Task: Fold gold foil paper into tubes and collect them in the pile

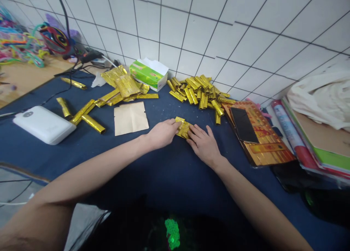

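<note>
A small folded piece of gold foil paper (pixel 182 127) lies on the dark blue table cover between my hands. My left hand (pixel 163 135) has its fingers closed together at the paper's left edge. On the other side my right hand (pixel 204 144) rests with fingers stretched out, the tips touching the paper's right edge and one finger spread away. Left of my left hand is a flat tan paper square (pixel 131 118) with a crease. Beyond my hands sits a heap of gold foil paper rolls (pixel 201 92).
At left are more gold foil strips (pixel 109 96), a white power bank (pixel 43 125) and a cable. A green tissue box (pixel 149 74) stands by the tiled wall. On the right, a black phone (pixel 244 125) lies on an orange-gold printed stack (pixel 269 149), beside folders and a white cloth bag (pixel 324 99).
</note>
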The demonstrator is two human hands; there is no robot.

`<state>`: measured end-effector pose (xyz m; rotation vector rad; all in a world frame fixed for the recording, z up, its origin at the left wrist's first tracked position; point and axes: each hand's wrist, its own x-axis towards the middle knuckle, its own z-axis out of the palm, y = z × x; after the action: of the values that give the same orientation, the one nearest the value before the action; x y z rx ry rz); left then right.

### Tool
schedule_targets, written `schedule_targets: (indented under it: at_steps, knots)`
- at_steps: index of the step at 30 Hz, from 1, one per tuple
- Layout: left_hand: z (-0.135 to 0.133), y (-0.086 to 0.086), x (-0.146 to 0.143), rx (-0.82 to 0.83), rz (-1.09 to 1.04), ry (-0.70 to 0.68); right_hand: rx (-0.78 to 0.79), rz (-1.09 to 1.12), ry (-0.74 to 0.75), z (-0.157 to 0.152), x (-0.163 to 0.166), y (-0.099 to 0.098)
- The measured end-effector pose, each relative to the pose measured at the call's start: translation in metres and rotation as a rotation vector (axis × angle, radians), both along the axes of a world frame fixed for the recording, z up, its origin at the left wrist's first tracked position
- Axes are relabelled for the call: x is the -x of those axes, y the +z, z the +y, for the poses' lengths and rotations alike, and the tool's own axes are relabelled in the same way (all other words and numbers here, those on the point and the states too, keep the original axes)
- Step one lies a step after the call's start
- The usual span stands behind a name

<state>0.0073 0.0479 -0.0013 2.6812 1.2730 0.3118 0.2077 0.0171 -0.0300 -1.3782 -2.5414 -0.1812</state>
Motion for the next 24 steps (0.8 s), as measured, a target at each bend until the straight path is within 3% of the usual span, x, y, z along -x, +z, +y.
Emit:
schedule_targets:
  at_steps: [5,11,19,24]
  knots:
    - [0.026,-0.01,-0.002,-0.022,0.09,-0.042,0.036,0.019,0.034,0.0,0.002,-0.002]
    - [0.033,-0.026,0.001,-0.084,0.027,-0.146,0.099,0.004,0.026,-0.002,0.006,0.003]
    - [0.007,-0.015,-0.001,-0.167,0.173,-0.166,0.157,0.079,0.107,0.002,-0.003,0.004]
    - [-0.003,-0.022,-0.003,-0.102,0.162,-0.169,0.149,0.16,0.124,0.005,-0.008,-0.002]
